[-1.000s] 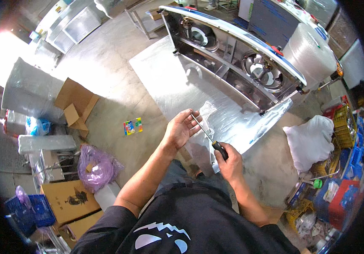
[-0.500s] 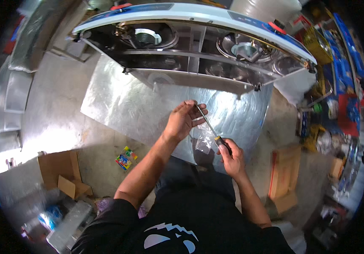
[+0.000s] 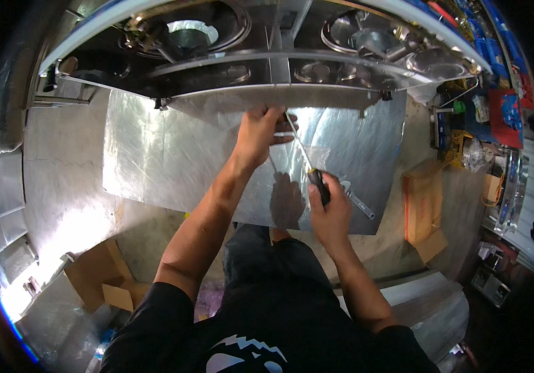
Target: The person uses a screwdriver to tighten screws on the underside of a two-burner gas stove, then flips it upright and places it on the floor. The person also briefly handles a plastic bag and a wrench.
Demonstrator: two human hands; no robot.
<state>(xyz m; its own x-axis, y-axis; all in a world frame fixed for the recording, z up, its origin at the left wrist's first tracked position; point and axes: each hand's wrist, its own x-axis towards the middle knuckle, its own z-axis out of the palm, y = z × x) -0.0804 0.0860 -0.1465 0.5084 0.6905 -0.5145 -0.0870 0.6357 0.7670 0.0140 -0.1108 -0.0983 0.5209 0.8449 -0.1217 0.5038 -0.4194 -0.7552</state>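
The screwdriver (image 3: 314, 177) slanted above the sheet (image 3: 149, 155) toward its far edge. The right hand (image 3: 331, 214) held the handle, apparently for control; the left hand (image 3: 257, 137) curled by the tip, perhaps steadying it, its grip unclear.

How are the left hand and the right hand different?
The right hand grips the screwdriver by its black handle; the left hand is by the far end of the shaft. The left hand is nearer the two-burner stove; the right hand is farther from it. Both hands are bare.
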